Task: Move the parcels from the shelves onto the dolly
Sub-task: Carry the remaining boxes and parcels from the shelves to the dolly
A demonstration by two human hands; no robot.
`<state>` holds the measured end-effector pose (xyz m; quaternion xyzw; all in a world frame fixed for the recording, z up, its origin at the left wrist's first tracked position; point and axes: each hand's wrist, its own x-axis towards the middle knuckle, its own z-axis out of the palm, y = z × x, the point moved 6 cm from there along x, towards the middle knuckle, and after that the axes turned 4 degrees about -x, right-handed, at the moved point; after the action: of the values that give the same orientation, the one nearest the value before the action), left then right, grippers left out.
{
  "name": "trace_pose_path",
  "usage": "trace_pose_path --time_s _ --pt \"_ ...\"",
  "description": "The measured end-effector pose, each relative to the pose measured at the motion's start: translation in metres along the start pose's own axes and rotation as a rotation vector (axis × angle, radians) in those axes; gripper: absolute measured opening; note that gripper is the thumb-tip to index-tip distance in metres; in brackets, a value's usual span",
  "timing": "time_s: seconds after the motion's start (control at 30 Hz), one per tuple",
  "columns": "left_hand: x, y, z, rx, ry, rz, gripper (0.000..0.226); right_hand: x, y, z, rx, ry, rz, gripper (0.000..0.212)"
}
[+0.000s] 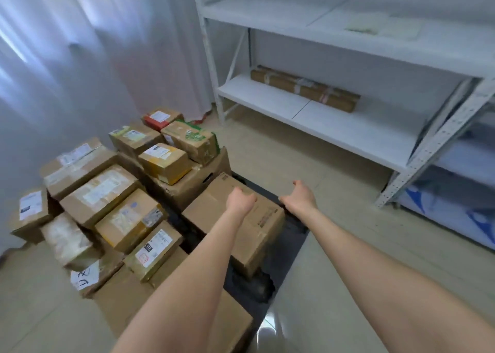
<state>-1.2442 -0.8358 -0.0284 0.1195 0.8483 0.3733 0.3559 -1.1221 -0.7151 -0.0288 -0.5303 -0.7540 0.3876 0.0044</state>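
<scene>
Large brown cardboard box [263,226] at black dolly [294,225] right edge: stiff, probably heavy; take opposite bottom edges. Left hand [241,201] on top, right hand [300,198] at side; grasp indiscernible.

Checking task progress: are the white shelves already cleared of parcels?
No, a long brown parcel lies at the back of the lower shelf.

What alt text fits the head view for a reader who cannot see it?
Two bare hands reach over a large cardboard box on a black dolly: the left hand curled above its top, the right hand by its right edge. Parcels are piled to the left; one long parcel lies on a lower level of the white shelf.
</scene>
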Motion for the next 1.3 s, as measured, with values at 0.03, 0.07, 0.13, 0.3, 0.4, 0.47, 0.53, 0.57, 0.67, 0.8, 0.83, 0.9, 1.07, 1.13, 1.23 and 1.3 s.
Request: trace_pose_path --time_s 0.03,0.07,0.13,0.3,0.4,0.47,0.53,0.57,0.67,0.8,0.83,0.9,1.07,1.13,1.23,1.3 --pt "-0.011 0.018 0.023 0.029 -0.024 0.039 0.061 -0.004 0.019 -0.026 0.016 0.028 0.018 0.065" --pt "-0.025 0.037 0.048 0.054 -0.049 0.075 0.061 -0.008 0.041 -0.053 0.037 0.055 0.036 0.065" --pt "-0.055 0.070 0.100 0.086 -0.095 0.123 0.062 -0.021 0.084 -0.107 0.084 0.104 0.066 0.067" --pt "-0.140 0.147 0.247 0.126 -0.226 0.271 0.061 -0.058 0.206 -0.246 0.173 0.260 0.133 0.071" --pt "-0.192 0.190 0.329 0.167 -0.302 0.385 0.061 -0.079 0.280 -0.321 0.217 0.346 0.183 0.065" --pt "-0.225 0.219 0.378 0.195 -0.335 0.466 0.059 -0.093 0.323 -0.364 0.249 0.392 0.212 0.068" --pt "-0.252 0.244 0.421 0.214 -0.371 0.518 0.058 -0.102 0.360 -0.401 0.284 0.429 0.238 0.069" --pt "-0.264 0.256 0.442 0.226 -0.393 0.541 0.056 -0.104 0.377 -0.417 0.299 0.444 0.254 0.067" --pt "-0.289 0.287 0.501 0.274 -0.461 0.596 0.049 -0.108 0.423 -0.462 0.340 0.490 0.290 0.061" --pt "-0.308 0.325 0.575 0.302 -0.529 0.633 0.060 -0.101 0.476 -0.519 0.367 0.547 0.331 0.069" --pt "-0.310 0.336 0.593 0.306 -0.533 0.647 0.061 -0.097 0.489 -0.534 0.370 0.558 0.336 0.071" --pt "-0.313 0.363 0.633 0.322 -0.548 0.679 0.060 -0.085 0.515 -0.567 0.361 0.580 0.348 0.072" --pt "-0.322 0.444 0.730 0.394 -0.567 0.763 0.058 -0.054 0.577 -0.652 0.353 0.601 0.402 0.074" --pt "-0.331 0.473 0.765 0.414 -0.578 0.778 0.056 -0.047 0.599 -0.686 0.348 0.627 0.412 0.072" --pt "-0.350 0.504 0.824 0.424 -0.625 0.803 0.052 -0.044 0.636 -0.732 0.345 0.668 0.442 0.069" --pt "-0.371 0.515 0.865 0.426 -0.668 0.817 0.053 -0.044 0.667 -0.757 0.356 0.688 0.475 0.070"
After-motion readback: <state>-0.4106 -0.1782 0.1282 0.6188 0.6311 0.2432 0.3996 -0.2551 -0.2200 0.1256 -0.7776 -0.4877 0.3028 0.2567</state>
